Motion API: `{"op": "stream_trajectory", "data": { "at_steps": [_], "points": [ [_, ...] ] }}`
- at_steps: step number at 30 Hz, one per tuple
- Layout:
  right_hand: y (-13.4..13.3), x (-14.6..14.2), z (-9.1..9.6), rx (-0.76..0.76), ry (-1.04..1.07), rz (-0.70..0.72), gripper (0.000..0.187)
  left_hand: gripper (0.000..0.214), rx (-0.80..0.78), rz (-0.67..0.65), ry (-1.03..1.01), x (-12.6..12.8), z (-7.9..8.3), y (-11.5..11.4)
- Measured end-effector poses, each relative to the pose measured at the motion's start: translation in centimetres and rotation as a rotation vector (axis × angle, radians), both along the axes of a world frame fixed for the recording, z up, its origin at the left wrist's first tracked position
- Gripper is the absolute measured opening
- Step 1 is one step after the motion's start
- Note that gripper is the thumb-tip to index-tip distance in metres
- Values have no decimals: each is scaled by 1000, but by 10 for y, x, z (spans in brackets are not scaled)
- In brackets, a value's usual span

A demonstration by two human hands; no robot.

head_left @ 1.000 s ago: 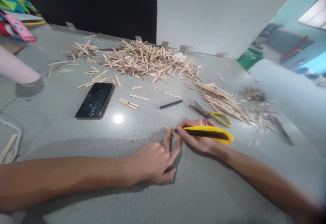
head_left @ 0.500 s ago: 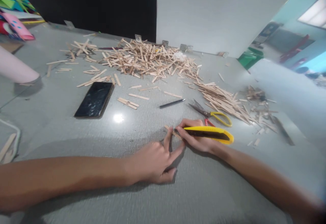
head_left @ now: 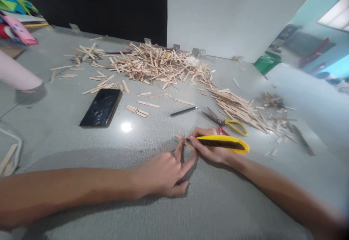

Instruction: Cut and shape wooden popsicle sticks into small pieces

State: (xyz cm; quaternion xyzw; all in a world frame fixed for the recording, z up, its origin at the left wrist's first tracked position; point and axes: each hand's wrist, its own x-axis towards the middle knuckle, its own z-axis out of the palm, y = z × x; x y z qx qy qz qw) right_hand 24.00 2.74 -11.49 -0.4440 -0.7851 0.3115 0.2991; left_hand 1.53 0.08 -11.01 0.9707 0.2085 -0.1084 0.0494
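Stick: the thin strip of pale wood (head_left: 190,146) is flat on the surface (head_left: 231,203) in front of me, right between my hands. Just a small slip, partly covered by fingertips.
Left hand: mine (head_left: 165,174) is spread, not wrapped around anything. Index fingertip is down on the stick, pinning it as far as I can tell, with another finger reaching over near its lower end.
Right hand: this one (head_left: 212,155) is gripping the cutter (head_left: 223,143) low, near the front, sort of like a pencil.
Cutter: long tapered body, yellow with a black middle, probably plastic. Dark tip is right at the stick, beside my left fingertip.
Cut: I'd call it mid-job. The stick looks like one piece from here, but I can't tell if the blade has bitten in.
Scraps: messy little bits (head_left: 274,102) off to the right, so I'm guessing some cutting is done.
Pile: big tangled heap of flat sticks (head_left: 158,65) at the back, plus a tidier bunch (head_left: 238,109) lying roughly parallel. Plenty left if they all need trimming; can't say how many.
Scissors: dark metal blades, yellow loop handles (head_left: 236,127), lying just beyond my right hand.
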Motion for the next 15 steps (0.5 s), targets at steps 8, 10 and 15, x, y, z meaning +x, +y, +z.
{"op": "stream_trajectory", "data": {
  "at_steps": [8, 10, 15],
  "points": [
    [3, 0, -5, 20, -2, 40, 37, 90, 34, 0, 0, 1, 2, 0],
    [4, -1, -5, 27, 1, 39, 38, 88, 22, 14, -9, 0, 1, 0],
    [1, -2, -6, 44, 22, 66, 36, 85, 0, 43, -25, 0, 0, 1]
  ]
}}
